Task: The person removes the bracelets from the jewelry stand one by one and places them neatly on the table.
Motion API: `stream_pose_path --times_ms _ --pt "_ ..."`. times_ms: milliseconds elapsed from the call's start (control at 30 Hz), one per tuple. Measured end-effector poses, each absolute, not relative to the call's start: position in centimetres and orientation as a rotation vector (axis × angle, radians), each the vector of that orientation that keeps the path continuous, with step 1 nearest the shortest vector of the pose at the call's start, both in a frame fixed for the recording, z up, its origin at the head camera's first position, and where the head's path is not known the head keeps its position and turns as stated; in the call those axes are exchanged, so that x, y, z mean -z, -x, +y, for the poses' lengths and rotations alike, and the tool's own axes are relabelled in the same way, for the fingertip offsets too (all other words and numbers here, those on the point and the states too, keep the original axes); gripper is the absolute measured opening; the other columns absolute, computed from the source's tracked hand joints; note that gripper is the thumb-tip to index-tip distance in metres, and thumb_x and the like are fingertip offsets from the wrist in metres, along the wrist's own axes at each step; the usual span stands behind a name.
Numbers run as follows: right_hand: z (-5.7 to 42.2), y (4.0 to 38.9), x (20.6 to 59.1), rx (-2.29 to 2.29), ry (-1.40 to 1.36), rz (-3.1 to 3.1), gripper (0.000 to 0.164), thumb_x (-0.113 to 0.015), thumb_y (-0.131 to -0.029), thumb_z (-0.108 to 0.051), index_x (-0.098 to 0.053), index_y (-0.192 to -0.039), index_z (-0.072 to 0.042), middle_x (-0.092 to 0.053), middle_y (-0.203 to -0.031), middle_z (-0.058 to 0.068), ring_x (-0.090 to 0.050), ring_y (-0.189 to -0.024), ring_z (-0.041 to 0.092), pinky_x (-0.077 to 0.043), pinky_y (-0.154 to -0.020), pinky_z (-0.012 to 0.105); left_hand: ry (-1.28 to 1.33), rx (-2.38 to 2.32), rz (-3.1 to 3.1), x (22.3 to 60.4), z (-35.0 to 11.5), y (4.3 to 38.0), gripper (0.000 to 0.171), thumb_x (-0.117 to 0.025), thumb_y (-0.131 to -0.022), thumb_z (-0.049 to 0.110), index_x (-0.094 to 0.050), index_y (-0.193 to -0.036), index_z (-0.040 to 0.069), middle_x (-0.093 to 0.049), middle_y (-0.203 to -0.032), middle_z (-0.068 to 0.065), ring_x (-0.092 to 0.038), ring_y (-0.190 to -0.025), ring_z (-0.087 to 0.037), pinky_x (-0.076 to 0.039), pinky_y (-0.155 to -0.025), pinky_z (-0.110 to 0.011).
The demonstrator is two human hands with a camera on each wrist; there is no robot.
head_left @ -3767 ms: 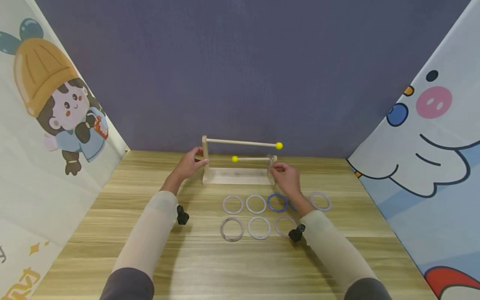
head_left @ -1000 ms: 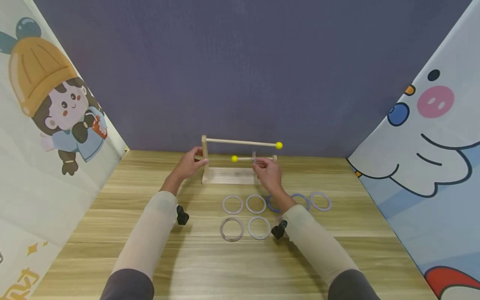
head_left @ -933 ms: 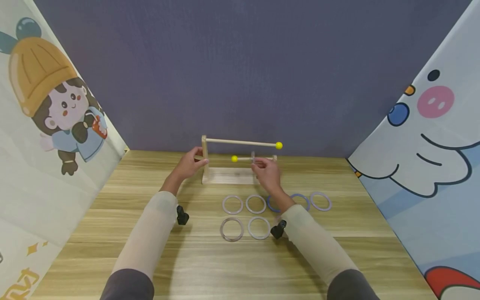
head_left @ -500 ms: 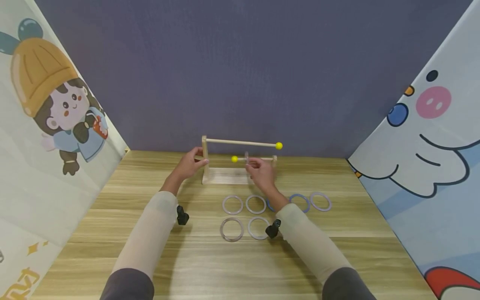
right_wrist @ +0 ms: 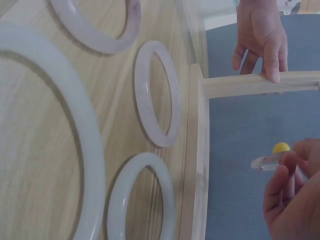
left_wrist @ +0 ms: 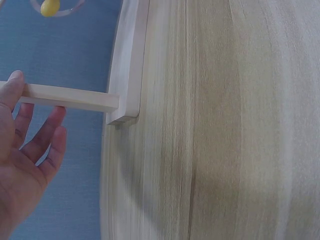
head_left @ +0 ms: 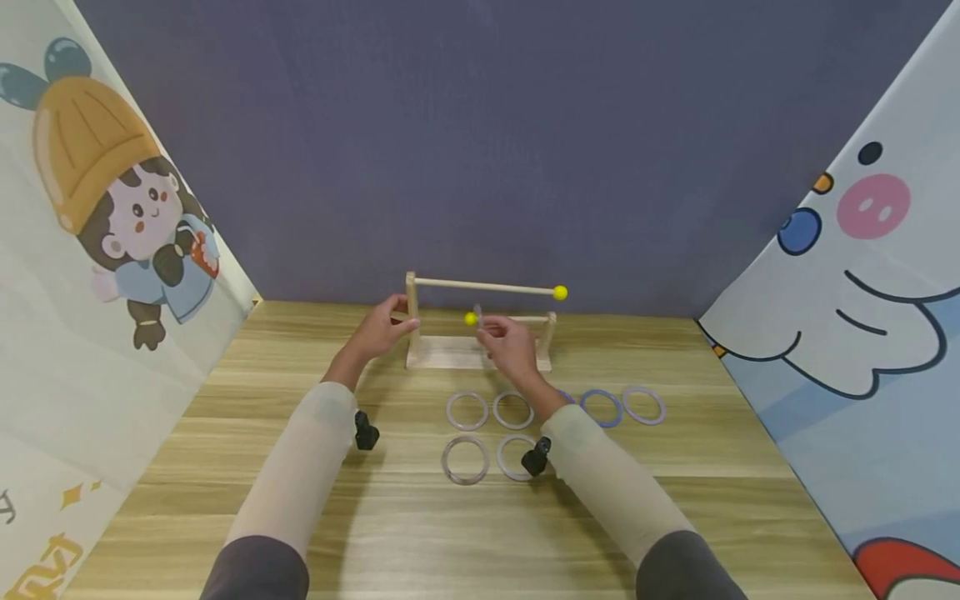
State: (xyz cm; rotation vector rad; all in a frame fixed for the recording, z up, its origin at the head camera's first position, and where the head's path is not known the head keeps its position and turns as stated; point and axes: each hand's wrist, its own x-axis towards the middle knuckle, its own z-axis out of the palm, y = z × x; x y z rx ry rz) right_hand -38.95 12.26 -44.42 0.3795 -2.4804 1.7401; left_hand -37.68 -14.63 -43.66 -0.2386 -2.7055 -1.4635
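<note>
A wooden bangle stand [head_left: 446,353] with two rods, each tipped by a yellow ball, stands at the table's back. My left hand [head_left: 379,332] grips its taller left post [left_wrist: 70,96], thumb on one side and fingers on the other. With thumb and fingertips, my right hand [head_left: 512,346] pinches a pale translucent bangle [right_wrist: 263,161] at the left end of the lower rod, right by its yellow ball [head_left: 470,319]. In the left wrist view the bangle's ring shows around that ball [left_wrist: 50,7].
More bangles lie in two rows before the stand: a pale one [head_left: 467,396], a brownish one [head_left: 465,483], a blue one [head_left: 601,426] and a lilac one [head_left: 643,422] among them. My right forearm covers part of the rows. A dark wall [head_left: 480,167] rises behind.
My right hand has drawn the bangle leftward along the lower rod, from beside the right post to the yellow ball. My left hand has stayed on the left post.
</note>
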Motion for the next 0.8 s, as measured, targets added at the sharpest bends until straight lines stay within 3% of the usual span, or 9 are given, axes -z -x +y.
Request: stream_pose_path --times_ms 33,433,800 --pt "12.18 38.88 44.39 -1.739 -0.388 -2.485 0.024 -0.075 -0.090 -0.009 -0.075 -0.114 -0.004 -0.078 -0.101 0.019 -0.073 -0.080 0.045 -0.054 -0.052 0.018 0.237 1.464 -2.706 43.66 -14.61 37.65 0.050 -0.062 -0.103 0.020 -0.043 -0.146 0.000 -0.053 -0.141 -0.023 -0.053 -0.129 -0.041 -0.048 -0.108 -0.054" --pt "11.85 38.50 44.08 -1.675 -0.507 -2.523 0.024 -0.077 -0.089 -0.011 -0.076 -0.112 -0.006 -0.079 -0.099 0.016 -0.072 -0.070 0.039 -0.056 -0.053 0.022 0.241 1.460 -2.693 43.84 -14.64 37.80 0.050 -0.062 -0.103 0.021 -0.045 -0.145 0.000 -0.054 -0.139 -0.023 -0.055 -0.128 -0.041 -0.049 -0.108 -0.054" --pt "12.74 37.90 44.10 -1.680 -0.578 -2.533 0.027 -0.075 -0.091 -0.012 -0.074 -0.117 -0.005 -0.078 -0.097 0.016 -0.072 -0.080 0.045 -0.057 -0.055 0.022 0.238 1.464 -2.697 43.83 -14.43 37.70 0.050 -0.062 -0.104 0.020 -0.044 -0.146 0.000 -0.054 -0.140 -0.022 -0.052 -0.130 -0.040 -0.047 -0.110 -0.054"
